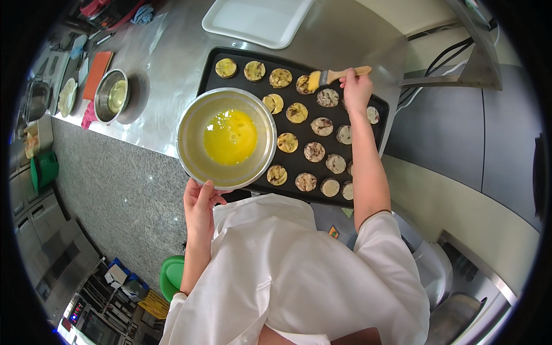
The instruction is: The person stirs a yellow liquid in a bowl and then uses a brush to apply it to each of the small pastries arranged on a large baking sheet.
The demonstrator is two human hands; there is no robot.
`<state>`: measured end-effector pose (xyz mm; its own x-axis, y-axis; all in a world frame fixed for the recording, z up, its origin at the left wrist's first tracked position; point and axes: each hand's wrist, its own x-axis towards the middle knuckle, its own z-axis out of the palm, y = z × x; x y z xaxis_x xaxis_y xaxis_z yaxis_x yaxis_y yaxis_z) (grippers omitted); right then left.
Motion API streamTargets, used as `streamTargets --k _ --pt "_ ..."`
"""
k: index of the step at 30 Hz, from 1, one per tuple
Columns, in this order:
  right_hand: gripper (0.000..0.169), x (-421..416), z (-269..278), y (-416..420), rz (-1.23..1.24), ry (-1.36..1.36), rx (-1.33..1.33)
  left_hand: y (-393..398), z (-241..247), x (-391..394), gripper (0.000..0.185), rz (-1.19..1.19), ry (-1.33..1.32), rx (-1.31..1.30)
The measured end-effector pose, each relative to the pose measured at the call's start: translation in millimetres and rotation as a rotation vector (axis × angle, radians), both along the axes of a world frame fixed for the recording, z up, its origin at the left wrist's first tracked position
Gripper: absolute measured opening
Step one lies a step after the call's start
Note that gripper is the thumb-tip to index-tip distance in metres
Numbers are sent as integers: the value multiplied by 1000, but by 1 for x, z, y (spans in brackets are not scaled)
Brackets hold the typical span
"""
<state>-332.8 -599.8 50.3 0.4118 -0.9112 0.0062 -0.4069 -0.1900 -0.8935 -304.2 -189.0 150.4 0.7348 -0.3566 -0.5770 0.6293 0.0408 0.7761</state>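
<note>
My left hand (201, 200) grips the near rim of a metal mixing bowl (185, 116), holding it over the left part of a black baking tray (209, 84). Yellow beaten egg (230, 137) pools in the bowl. In my right hand (358, 88) is a wooden-handled pastry brush (326, 78), its yellow-coated bristles on a round pastry (303, 85) in the back row. Several round pastries stand in rows on the tray. Those at the left, such as one pastry (280, 78), have a glossy yellow top; those at the right, like another pastry (335, 163), look pale and dry. My right forearm hides some.
A white plastic tray (258, 21) lies behind the baking tray on the steel worktop (159, 86). Farther left are a smaller metal bowl (111, 95) with clear yellowish liquid and an orange board (97, 75). A metal bracket (457, 79) and cables (444, 56) stand at the right.
</note>
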Motion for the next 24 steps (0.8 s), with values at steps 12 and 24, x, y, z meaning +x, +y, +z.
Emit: streamTargets --k 12,24 --pt "16 -43 -4 52 113 -183 -223 0 0 0 14 -8 -13 -16" --pt "17 -58 -6 74 17 -345 -150 -2 2 -3 17 2 -35 -10"
